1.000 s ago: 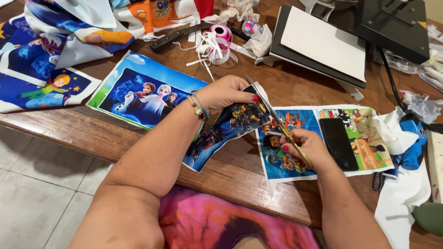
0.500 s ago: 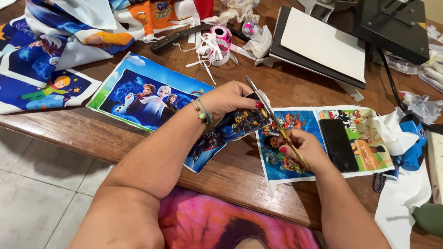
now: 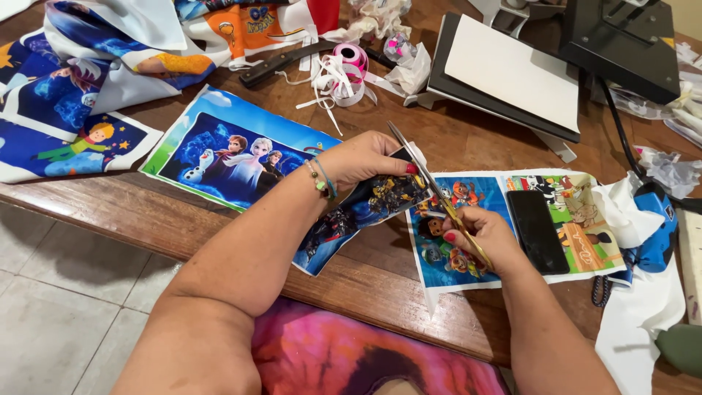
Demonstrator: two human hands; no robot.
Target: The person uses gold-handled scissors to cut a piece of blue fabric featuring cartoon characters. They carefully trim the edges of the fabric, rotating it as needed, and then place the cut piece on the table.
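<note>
My left hand [image 3: 369,161] pinches the upper end of a dark printed cloth strip [image 3: 351,216] and holds it tilted above the wooden table [image 3: 365,274]. My right hand [image 3: 482,238] grips gold-handled scissors [image 3: 431,183]. Their blades point up and to the left, with the cloth's top edge right at my left fingertips. Under my right hand lies a cartoon-printed cloth panel [image 3: 457,197].
A black phone [image 3: 536,230] rests on the panel to the right. A blue printed cloth [image 3: 238,150] lies left, with more printed fabric [image 3: 80,95] beyond. Pink ribbon spool [image 3: 349,62], a black heat press [image 3: 621,40] with white pad [image 3: 512,69] stand at the back.
The scissors have swung more upright and advanced along the strip's top edge. My left hand shifted slightly right with the cloth.
</note>
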